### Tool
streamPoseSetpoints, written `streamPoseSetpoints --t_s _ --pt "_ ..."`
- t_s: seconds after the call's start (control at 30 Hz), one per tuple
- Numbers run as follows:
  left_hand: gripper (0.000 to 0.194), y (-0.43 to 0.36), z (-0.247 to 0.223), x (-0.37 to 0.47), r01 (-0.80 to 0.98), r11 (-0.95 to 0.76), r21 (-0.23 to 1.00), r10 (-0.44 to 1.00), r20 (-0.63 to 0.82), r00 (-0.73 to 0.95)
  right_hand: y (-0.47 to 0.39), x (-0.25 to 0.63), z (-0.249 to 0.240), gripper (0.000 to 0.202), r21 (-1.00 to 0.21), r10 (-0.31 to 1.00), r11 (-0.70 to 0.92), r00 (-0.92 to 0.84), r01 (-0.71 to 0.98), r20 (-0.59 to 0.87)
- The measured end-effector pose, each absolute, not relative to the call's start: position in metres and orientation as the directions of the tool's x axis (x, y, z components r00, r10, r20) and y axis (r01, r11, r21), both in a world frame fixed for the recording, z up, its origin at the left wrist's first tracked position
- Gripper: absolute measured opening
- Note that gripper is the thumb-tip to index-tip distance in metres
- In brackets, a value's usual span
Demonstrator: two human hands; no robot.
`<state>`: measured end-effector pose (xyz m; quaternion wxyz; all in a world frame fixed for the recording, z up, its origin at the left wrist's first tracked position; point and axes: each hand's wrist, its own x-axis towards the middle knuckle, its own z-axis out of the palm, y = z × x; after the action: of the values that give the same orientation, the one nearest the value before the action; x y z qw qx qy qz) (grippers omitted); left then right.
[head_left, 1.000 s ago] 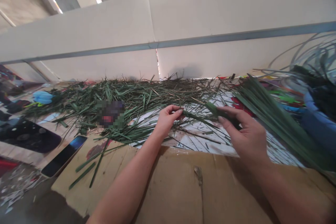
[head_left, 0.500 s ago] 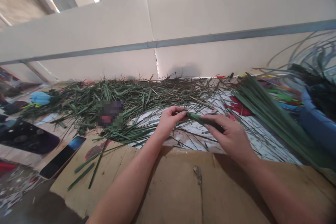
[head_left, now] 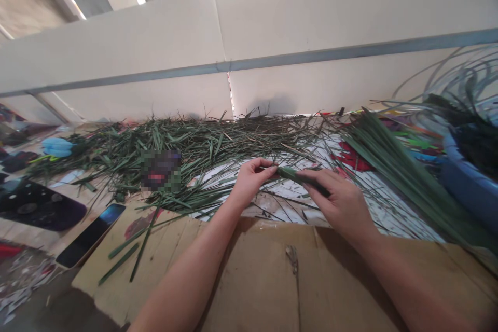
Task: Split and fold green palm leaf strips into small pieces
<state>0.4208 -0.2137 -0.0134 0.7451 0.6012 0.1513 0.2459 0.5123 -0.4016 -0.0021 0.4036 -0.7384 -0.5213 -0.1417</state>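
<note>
A green leaf strip [head_left: 290,174] stretches between my two hands, above the white sheet. My left hand [head_left: 252,179] pinches its left end between thumb and forefinger. Closed around the other end is my right hand [head_left: 338,197], with the strip partly hidden under its fingers. Whether the strip is a single leaf or several layers I cannot tell. Loose cut green strips [head_left: 206,194] lie just left of my left hand. To the right rests a bundle of long green leaves [head_left: 392,161].
Brown cardboard [head_left: 264,275] lies in front of me. A phone [head_left: 91,236] is at the left. A heap of green strips [head_left: 167,135] runs along the white wall panel [head_left: 155,46]. At the right stands a blue tub [head_left: 467,181]. Red material [head_left: 354,158] lies near the leaf bundle.
My hands stay nearly in place on the green strip; the right fingers have shifted slightly. The whole view has moved a little.
</note>
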Motion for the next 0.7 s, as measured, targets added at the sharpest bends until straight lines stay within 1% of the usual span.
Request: streamPoseSetpoints --t_s 0.17,0.4,0.57,0.7 --pt "0.036 -0.215 -0.012 0.420 -0.173 0.141 0.975 0.537 0.072 0.841 -0.402 0.513 -0.002 0.024 -0.421 0.662 -0.125 0.391 0.898 0.639" --pt "0.035 -0.213 -0.015 0.420 -0.173 0.131 0.976 0.522 0.080 0.849 -0.402 0.515 -0.006 0.028 -0.385 0.693 -0.183 0.396 0.905 0.602" --pt "0.033 -0.215 -0.020 0.422 -0.160 0.123 0.979 0.520 0.074 0.851 -0.402 0.519 -0.013 0.031 -0.297 0.695 -0.267 0.397 0.917 0.600" --pt "0.033 -0.219 -0.021 0.423 -0.153 0.150 0.977 0.508 0.057 0.860 -0.402 0.521 -0.015 0.031 -0.256 0.687 -0.283 0.382 0.924 0.618"
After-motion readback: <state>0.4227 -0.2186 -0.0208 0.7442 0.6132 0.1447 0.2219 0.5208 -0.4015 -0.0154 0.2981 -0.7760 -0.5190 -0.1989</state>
